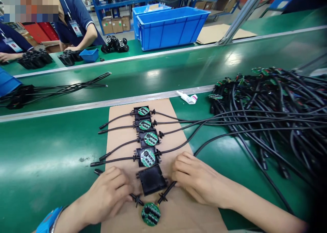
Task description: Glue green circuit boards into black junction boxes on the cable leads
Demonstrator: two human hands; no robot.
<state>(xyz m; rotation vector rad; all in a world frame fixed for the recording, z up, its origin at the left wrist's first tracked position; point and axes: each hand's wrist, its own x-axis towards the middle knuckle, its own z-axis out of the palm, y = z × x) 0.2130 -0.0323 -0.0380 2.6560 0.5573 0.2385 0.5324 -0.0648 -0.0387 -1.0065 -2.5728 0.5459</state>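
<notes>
Between my hands a round green circuit board hangs low on its two black cables, just in front of a bare black plastic housing. My left hand is closed around the short cable on the board's left. With its fingers pinched, my right hand grips the longer cable on the other side. Beyond the bare housing, several more housings stand in a row, each with a round board in it and cables out of both sides. All lie on a brown cardboard sheet.
A large tangle of black cables with boards covers the right side. A white tube lies behind the cardboard. Across the line are blue bins, black parts and two co-workers. More cables lie at left.
</notes>
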